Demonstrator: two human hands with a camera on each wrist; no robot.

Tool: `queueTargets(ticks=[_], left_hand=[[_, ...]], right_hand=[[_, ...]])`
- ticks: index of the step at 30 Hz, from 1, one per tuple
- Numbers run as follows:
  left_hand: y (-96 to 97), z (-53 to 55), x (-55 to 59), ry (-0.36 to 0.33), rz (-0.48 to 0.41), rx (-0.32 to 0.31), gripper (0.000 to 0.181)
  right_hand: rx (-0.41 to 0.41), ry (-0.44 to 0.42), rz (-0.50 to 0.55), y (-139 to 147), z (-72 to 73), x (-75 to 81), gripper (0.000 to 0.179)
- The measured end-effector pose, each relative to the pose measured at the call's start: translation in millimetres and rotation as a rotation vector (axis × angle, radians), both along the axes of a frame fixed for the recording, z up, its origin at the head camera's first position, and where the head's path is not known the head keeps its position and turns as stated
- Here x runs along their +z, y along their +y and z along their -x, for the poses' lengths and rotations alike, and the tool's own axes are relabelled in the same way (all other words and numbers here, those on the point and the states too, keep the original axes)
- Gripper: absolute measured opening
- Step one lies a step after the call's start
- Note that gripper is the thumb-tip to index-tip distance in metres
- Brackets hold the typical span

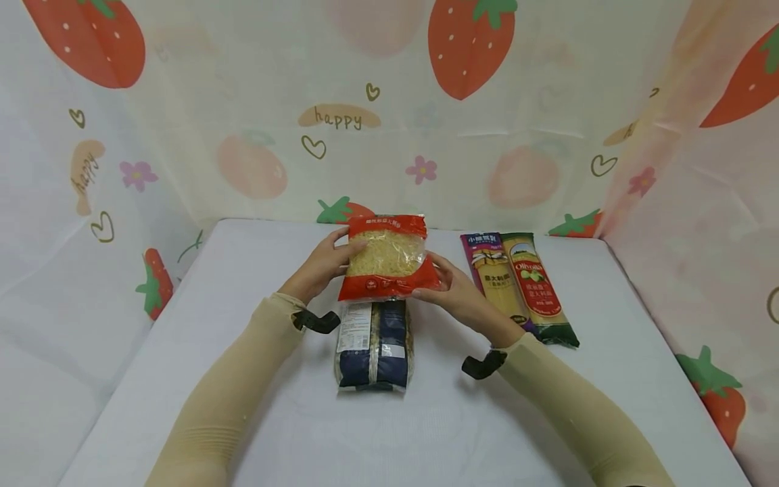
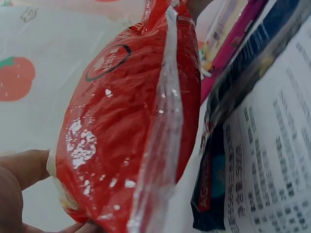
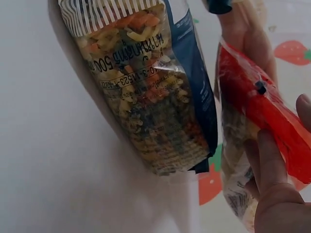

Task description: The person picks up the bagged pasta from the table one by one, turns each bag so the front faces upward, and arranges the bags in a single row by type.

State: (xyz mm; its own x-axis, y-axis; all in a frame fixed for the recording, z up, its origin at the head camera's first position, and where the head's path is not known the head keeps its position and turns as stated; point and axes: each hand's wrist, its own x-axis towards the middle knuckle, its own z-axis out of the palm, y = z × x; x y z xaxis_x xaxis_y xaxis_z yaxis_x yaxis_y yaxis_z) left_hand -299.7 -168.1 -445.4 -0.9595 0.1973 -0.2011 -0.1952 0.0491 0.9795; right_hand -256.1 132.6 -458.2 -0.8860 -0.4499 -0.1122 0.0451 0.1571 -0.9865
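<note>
My left hand (image 1: 321, 265) and right hand (image 1: 460, 292) hold a red bag of pasta (image 1: 389, 256) with a clear window between them. The left thumb lies on the front at the left edge; the right hand grips the lower right corner, fingers on the side. Nearer the camera, a navy bag of pasta (image 1: 389, 348) lies on the table, its white label showing, and the red bag overlaps its far end in the head view. Colourful twisted pieces show through this navy bag (image 3: 150, 92) in the right wrist view. The red bag (image 2: 116, 121) bulges in the left wrist view.
To the right, a purple pack of spaghetti (image 1: 493, 277) and a green and red pack of spaghetti (image 1: 535, 284) lie side by side, close to the right forearm. A white cloth covers the table (image 1: 426, 433). Strawberry-printed curtains (image 1: 389, 162) enclose the back and sides.
</note>
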Motion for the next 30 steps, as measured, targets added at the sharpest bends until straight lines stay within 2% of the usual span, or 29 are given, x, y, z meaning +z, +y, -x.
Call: queueTargets(ticks=[6,12,21,26,30], left_hand=[[-5.6,11.6,-9.0,-0.039,0.002,0.024,0.090],[-10.8,23.6,-17.4,-0.059,0.002,0.031,0.089],[-13.1,34.6,-23.8,-0.089,0.044,0.054,0.087],[-11.9,38.8,-27.0,-0.116,0.073,0.058,0.086],[-11.0,41.5,-29.6,-0.116,0.080,0.057,0.086]], right_hand=[[-0.006,-0.003,-0.022,-11,9.9,-4.4,0.093],[-0.028,-0.050,-0.014,-20,20.2,-11.5,0.099],[-0.042,-0.131,0.068,-28,34.5,-20.2,0.095],[-0.058,-0.173,0.106,-31,37.8,-25.2,0.093],[-0.078,-0.175,0.104,-32,38.3,-26.5,0.092]])
